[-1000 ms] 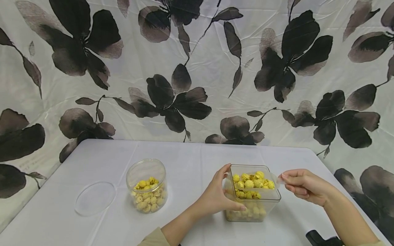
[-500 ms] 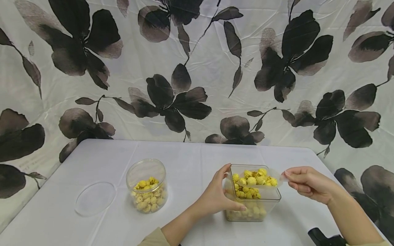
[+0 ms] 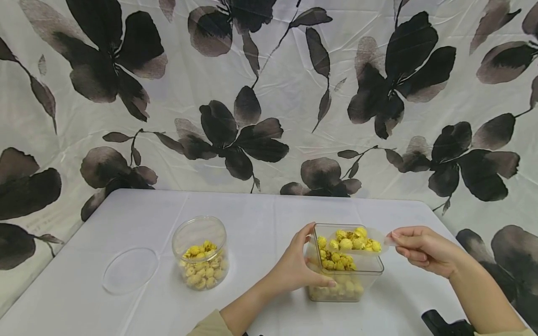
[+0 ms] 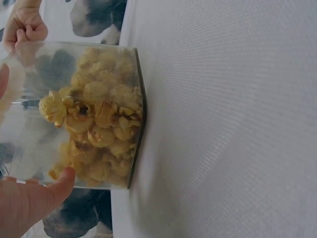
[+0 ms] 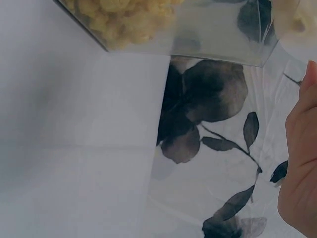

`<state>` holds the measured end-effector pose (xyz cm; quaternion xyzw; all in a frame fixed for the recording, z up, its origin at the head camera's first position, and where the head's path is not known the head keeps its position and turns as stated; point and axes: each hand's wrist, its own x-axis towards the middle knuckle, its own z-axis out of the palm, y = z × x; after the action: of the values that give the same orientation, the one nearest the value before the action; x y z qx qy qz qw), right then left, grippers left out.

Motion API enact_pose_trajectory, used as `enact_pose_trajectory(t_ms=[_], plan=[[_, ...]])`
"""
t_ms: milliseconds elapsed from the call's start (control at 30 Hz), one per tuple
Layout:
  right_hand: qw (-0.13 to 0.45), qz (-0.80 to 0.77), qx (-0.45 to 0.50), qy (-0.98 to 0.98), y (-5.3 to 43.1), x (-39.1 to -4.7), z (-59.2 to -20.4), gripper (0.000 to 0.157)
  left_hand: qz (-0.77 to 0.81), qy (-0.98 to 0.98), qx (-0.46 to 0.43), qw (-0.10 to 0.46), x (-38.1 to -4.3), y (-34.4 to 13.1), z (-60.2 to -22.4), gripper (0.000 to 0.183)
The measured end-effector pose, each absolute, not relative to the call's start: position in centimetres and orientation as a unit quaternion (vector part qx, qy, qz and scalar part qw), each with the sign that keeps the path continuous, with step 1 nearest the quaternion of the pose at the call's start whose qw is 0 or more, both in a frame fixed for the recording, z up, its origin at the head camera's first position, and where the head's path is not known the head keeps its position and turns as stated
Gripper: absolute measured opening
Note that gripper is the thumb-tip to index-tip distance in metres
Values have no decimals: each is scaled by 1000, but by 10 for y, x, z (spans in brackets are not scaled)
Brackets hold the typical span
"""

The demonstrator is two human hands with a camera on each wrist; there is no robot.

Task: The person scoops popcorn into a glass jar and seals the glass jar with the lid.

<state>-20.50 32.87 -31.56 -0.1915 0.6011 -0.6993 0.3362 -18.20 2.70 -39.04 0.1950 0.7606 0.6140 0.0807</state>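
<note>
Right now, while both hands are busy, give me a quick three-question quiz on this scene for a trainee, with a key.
1. Which hand grips the square container?
2. True or false: the clear disc lies on the table, apart from the round jar.
3. What is in the scoop that the right hand pinches? A) nothing B) popcorn C) water

Key: 1. The left hand. 2. True. 3. B.

Khaki left sleeve [image 3: 213, 325], plain; right sleeve [image 3: 502, 333], matching khaki sliver; left hand [image 3: 300, 268], right hand [image 3: 426, 252] bare; black blunt-ended fitting [image 3: 446, 325] toward right edge of worktop [image 3: 269, 233].
</note>
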Motion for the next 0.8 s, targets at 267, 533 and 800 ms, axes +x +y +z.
enact_pose_trajectory(t_ms=[267,533,800], plan=[[332,-707,-194,593,331,-207,-313,31,615,760,197,77,-183,26,-387,113],[335,-710,-207,583,329,-209,-309,30,613,761,200,73,-185,25,-388,113],[344,-713,-210,573,326,-206,-305,30,614,759,205,70,-181,25,-394,113]])
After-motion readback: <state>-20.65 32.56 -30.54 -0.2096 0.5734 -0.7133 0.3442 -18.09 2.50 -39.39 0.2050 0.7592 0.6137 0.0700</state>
